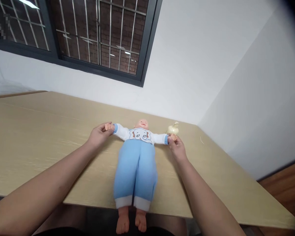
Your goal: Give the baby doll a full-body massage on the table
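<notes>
A baby doll (137,164) lies on its back on the table, head toward the wall. It wears blue trousers and a white top with a cartoon animal face on the chest. Its bare feet hang past the table's front edge, toward me. Both doll arms are stretched out sideways. My left hand (99,134) is closed around the doll's hand on the left side. On the other side, my right hand (178,147) grips the doll's other hand between thumb and fingers. Just behind my right hand sits a shiny cream-coloured bulb-shaped object (173,128).
The light wooden table (51,131) meets a white wall at the back and reaches toward another wall on the right. A thin white strip (202,140) lies at the right. Above is a dark-framed window (100,36) with metal bars. Brown wood panelling (285,188) stands at lower right.
</notes>
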A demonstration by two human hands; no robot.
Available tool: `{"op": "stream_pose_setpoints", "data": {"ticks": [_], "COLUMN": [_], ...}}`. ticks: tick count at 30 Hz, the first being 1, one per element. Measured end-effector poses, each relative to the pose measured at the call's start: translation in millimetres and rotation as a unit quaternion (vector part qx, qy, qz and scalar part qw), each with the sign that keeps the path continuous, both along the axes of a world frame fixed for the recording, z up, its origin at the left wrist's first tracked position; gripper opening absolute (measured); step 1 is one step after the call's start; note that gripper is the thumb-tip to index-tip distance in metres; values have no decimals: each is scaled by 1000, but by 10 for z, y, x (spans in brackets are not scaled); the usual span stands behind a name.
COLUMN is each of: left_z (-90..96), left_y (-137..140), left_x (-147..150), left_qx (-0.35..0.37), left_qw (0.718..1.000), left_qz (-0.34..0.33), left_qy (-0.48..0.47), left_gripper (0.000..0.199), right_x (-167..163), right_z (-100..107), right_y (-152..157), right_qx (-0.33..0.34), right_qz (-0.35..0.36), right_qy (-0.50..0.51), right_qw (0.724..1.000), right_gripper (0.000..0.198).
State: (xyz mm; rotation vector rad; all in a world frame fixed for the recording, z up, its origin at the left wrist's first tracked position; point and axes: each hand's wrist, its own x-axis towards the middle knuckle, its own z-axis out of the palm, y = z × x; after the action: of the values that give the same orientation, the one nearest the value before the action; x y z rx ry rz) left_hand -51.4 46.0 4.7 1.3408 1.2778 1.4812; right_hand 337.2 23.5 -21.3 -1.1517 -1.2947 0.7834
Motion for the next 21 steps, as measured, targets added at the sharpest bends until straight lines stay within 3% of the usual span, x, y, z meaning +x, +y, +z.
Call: {"op": "stream_pose_setpoints", "data": {"ticks": [4,9,16,18,21], "left_z": [-32,-173,-143,-142,-183], "left_y": [-148,-238,-241,-249,-230], "left_x": [314,566,625,624,570], "left_qx": [98,249,292,288,286], "left_qw": [985,895,790,792,832], "left_qz": [-11,-25,-84,-81,-56], "left_qy": [143,370,532,532,473], "left_gripper": [47,42,44,43,41], "right_x": [-331,-572,-691,-701,-656], "right_z": [-3,-53,-2,6,-35], "right_y": [-73,-181,-263,-267,-238], "right_qx": [120,190,203,204,202], "right_qz": [-24,-12,50,67,51], "right_qy": [-81,-240,-415,-430,-393], "right_qw": [989,952,886,877,896], "right_gripper": [40,39,38,37,42]}}
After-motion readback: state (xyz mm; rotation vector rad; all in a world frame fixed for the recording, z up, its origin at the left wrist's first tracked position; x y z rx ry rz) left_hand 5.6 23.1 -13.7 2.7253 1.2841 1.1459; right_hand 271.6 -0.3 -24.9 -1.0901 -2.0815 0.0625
